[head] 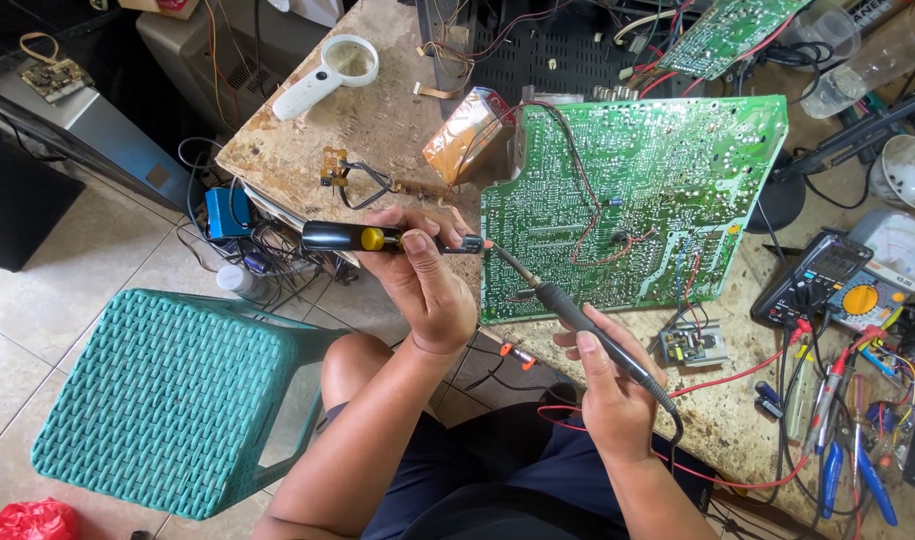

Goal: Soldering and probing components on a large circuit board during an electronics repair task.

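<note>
In the head view, the left hand (426,285) is clamped on a black desoldering pump (378,238) with a yellow button, its nozzle touching the left edge of the big green circuit board (633,195). At 4 o'clock from it, the right hand (610,385) is closed around a soldering iron (588,330), tip on the board's lower left corner. The board lies on the worn desk (378,120); a multimeter (816,280) sits at 3 o'clock, 1 teal stool (168,395) at 8 o'clock.

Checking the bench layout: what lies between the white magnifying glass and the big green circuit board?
In the head view, an orange foil-wrapped block lies between the magnifying glass and the circuit board.
</note>
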